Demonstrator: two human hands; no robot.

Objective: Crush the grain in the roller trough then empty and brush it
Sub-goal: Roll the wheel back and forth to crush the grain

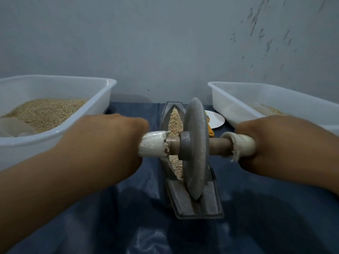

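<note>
Head view: between fingers curled around its cloth-wrapped axle ends, left hand point(110, 142) and right hand point(271, 143), the stone roller wheel point(196, 149) was held upright in the grain-filled trough point(176, 197).

No legible text, labels, brands, numbers or signs anywhere in view — nothing printed or stamped can be made out.
</note>
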